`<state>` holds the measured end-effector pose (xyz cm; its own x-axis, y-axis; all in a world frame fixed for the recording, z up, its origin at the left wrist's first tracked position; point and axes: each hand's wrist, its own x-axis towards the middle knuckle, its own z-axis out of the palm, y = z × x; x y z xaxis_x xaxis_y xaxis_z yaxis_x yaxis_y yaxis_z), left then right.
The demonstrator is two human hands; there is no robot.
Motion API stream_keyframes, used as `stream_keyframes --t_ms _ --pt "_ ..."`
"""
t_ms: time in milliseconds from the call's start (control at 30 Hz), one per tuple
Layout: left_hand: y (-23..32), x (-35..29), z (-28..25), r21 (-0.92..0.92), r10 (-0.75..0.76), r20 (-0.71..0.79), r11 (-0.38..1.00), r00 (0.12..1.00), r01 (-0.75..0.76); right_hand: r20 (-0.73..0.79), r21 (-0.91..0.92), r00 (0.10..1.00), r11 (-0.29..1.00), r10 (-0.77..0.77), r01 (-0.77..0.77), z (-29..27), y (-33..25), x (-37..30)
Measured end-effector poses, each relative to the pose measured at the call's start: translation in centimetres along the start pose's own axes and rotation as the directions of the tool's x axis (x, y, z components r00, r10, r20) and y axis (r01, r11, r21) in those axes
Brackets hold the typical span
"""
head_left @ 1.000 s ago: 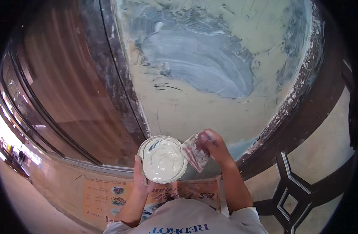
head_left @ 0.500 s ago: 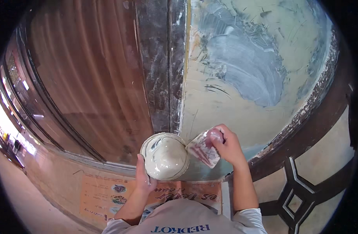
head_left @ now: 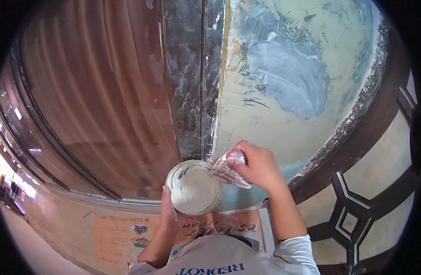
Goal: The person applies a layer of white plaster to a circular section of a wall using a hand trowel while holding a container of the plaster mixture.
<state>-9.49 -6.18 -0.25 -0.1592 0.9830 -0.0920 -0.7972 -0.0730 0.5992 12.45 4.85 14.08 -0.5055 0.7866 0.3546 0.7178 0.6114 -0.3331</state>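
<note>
My left hand [head_left: 168, 211] is closed round the left side of a round bowl [head_left: 195, 213]. Thick off-white putty [head_left: 192, 187] fills the bowl, with a streaked groove near its upper left. Pinched in my right hand [head_left: 258, 166] is a flat putty spreader [head_left: 229, 175], reddish and smeared with white. Its left corner is at the bowl's right rim; I cannot tell whether it touches. A cream wall panel [head_left: 284, 133] stands beyond my right hand, carrying a smeared blue-grey patch [head_left: 288, 75].
Left of the panel are a dark weathered wooden frame [head_left: 187, 82] and a brown curtained pane [head_left: 95, 91]. A printed orange sheet [head_left: 118, 233] lies below the bowl. Dark latticework [head_left: 352, 220] with pale panes stands at the right.
The spreader has moved left to the bowl's rim and turned more edge-on. The bowl has shifted slightly down, and its putty surface looks flatter.
</note>
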Motion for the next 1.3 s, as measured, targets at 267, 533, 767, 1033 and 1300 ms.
stream_keyframes --t_ms 267,533,767,1033,1300 --pt "0.2 -0.3 0.8 -0.004 0.075 0.037 0.997 0.997 -0.075 -0.073 0.319 0.997 0.948 0.022 0.002 1.8 2.3 -3.2" --pt "-1.5 0.8 1.4 -0.032 0.015 -0.021 0.999 1.0 -0.016 -0.096 0.357 0.994 0.934 0.061 -0.023 4.6 7.7 -7.0" --pt "-4.6 1.4 3.6 -0.031 -0.122 0.069 0.992 0.99 0.124 -0.206 0.713 0.84 0.665 0.503 -0.224 4.2 15.6 -11.6" --pt "-9.0 2.0 7.1 -0.034 -0.03 0.125 0.999 0.992 0.034 -0.491 0.819 0.545 0.573 0.679 0.024 -2.5 24.8 -10.9" --pt "-12.7 2.6 9.8 -0.012 0.024 0.081 1.0 0.996 -0.023 -0.734 0.357 0.56 0.92 0.384 -0.163 -10.9 26.4 -5.1"
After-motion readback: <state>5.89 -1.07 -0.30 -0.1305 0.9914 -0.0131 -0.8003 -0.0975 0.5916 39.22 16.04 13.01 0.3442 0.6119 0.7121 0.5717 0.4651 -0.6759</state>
